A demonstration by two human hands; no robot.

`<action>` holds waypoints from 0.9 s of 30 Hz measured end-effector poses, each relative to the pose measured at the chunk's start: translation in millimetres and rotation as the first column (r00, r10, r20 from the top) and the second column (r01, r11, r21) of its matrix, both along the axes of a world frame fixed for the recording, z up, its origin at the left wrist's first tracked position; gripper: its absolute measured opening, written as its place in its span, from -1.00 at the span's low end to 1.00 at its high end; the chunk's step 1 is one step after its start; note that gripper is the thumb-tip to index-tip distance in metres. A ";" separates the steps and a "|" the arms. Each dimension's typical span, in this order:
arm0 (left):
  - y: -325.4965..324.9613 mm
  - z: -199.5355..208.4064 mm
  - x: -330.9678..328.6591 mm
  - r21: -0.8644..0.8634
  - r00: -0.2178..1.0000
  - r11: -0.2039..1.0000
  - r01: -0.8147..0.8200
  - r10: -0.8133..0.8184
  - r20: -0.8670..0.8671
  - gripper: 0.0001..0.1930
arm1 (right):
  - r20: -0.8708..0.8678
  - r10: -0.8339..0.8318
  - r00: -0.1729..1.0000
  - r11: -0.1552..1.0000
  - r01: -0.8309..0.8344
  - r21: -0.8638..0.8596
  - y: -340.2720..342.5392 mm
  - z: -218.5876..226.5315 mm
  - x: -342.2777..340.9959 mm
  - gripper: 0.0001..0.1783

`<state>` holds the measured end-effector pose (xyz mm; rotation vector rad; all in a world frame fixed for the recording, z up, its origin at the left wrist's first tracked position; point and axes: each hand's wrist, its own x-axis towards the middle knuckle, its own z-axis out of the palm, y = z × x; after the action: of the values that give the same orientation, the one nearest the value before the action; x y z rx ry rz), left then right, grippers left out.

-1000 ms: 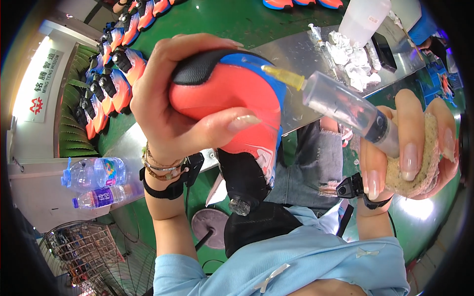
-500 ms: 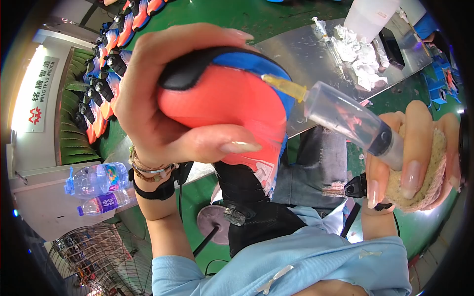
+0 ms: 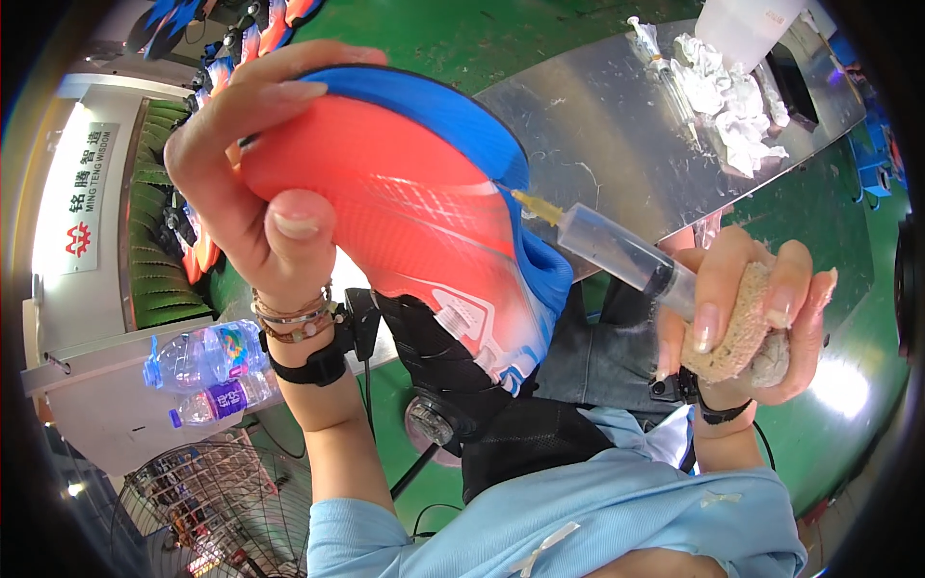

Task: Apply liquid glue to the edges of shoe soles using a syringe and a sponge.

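My left hand (image 3: 241, 164) grips the toe end of a coral-red sports shoe (image 3: 385, 193), thumb on the upper and fingers over the blue sole edge. The shoe is tilted on its side in front of me, its black collar towards my lap. In my right hand (image 3: 742, 308) is a clear plastic syringe (image 3: 617, 250) with a yellow tip. That tip meets or almost touches the seam between the upper and the blue sole; exact contact is hard to tell. A beige sponge-like pad (image 3: 737, 332) is also tucked in my right hand.
A metal table (image 3: 597, 125) at the back right bears another syringe (image 3: 665, 77), crumpled white tissues (image 3: 732, 106) and a white container (image 3: 747, 29). Several similar shoes stand at the far left. Two plastic bottles (image 3: 207, 356) and a wire fan guard (image 3: 222, 511) are at the left.
The shoe has turned, showing more of its side and blue sole edge, and my left hand has shifted left. The syringe has moved left and slightly down along the seam.
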<state>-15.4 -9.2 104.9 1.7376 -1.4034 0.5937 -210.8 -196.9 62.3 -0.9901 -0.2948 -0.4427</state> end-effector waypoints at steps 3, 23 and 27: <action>1.4 -3.3 4.3 -0.053 0.999 0.997 -0.049 0.048 -0.008 -0.45 | -0.062 -0.045 0.997 0.996 0.050 0.077 8.5 -3.7 -2.0 -0.54; 9.0 -26.6 31.5 -0.167 0.898 0.924 -0.343 0.271 -0.346 -0.63 | -0.391 0.143 0.909 0.978 -0.070 0.195 6.7 -54.8 -37.7 -0.32; 16.5 -40.0 49.2 -0.161 0.880 0.913 -0.376 0.297 -0.372 -0.66 | -0.422 0.125 0.898 0.987 -0.070 0.143 4.9 -61.1 -43.3 -0.34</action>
<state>33.8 7.3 64.9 1.8053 -0.7624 0.5798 -254.1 -192.0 1.2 -0.9187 0.0831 -0.1389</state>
